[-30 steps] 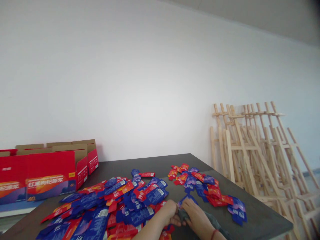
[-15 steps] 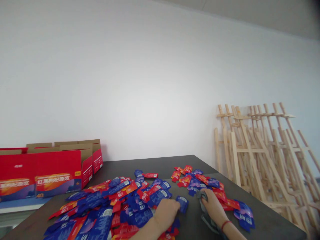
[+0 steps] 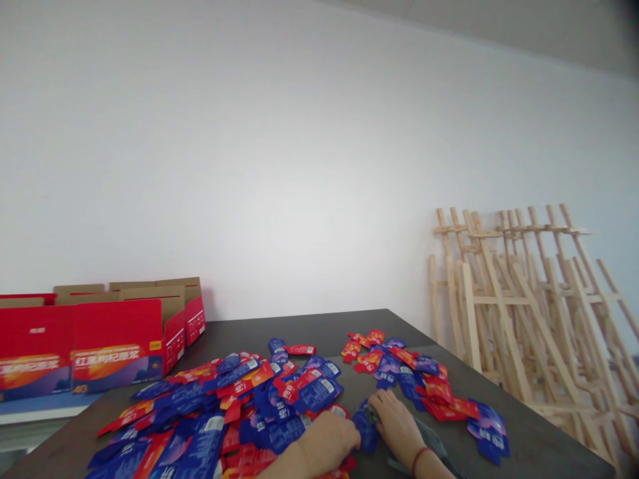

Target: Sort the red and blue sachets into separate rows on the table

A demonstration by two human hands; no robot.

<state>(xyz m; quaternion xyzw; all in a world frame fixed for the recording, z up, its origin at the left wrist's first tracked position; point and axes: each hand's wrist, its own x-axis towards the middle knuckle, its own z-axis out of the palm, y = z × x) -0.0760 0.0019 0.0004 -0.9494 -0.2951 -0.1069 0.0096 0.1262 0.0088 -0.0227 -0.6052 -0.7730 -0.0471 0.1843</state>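
Observation:
My left hand (image 3: 329,438) is closed at the near edge of the big pile, its fingertips pinching the left side of a blue pouch (image 3: 367,429). My right hand (image 3: 397,422), with a red string on its wrist, grips a grey-green cloth (image 3: 433,444) that trails beneath the palm. A bit of the cloth at those fingertips touches the blue pouch. Left of and under my left arm spreads a large pile of blue and red pouches (image 3: 210,432). Beyond my right hand lies a smaller group of similar pouches (image 3: 432,386).
Red printed cartons (image 3: 117,339) with raised flaps stand at the left on a lower white-edged surface beside the dark table (image 3: 299,320). Several wooden easel-like frames (image 3: 504,299) lean against the white wall at the right, past the table's edge.
My right hand has moved left with the cloth, onto the blue pouch at my left hand. That pouch sits slightly nearer. Another blue pouch now shows in the right group, where my right hand was.

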